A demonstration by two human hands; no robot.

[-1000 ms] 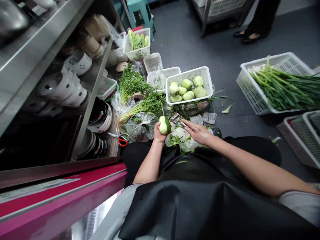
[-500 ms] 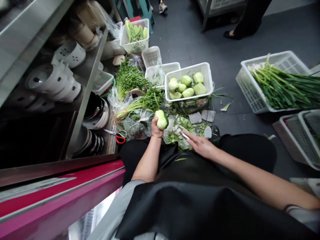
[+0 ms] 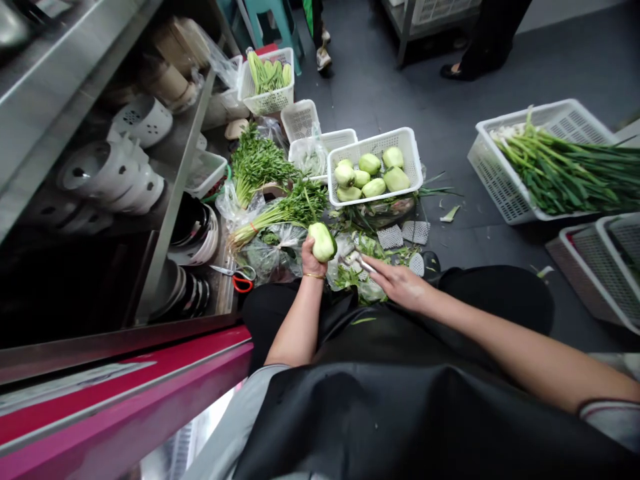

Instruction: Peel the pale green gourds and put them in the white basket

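A partly peeled green gourd (image 3: 323, 243), pale with a dark green strip on its right side, is wrapped in the fingers of my left hand (image 3: 311, 260). My right hand (image 3: 400, 283) is closed round the pale handle of a peeler (image 3: 366, 265), a short way to the right of the gourd and apart from it. Green peelings (image 3: 349, 275) lie on the floor beneath both hands. Just beyond, a white basket (image 3: 419, 175) holds several pale peeled gourds (image 3: 374, 187).
Bundles of leafy greens (image 3: 260, 160) and red-handled scissors (image 3: 243, 283) lie to the left, beside a metal shelf (image 3: 183, 167) of bowls. A basket of long green stalks (image 3: 500, 180) stands at right. Other people's feet (image 3: 324, 60) show at the back.
My right hand and the peeler have shifted slightly left, closer to the gourd. My left hand still grips the gourd. At the back, more of one person's leg shows.
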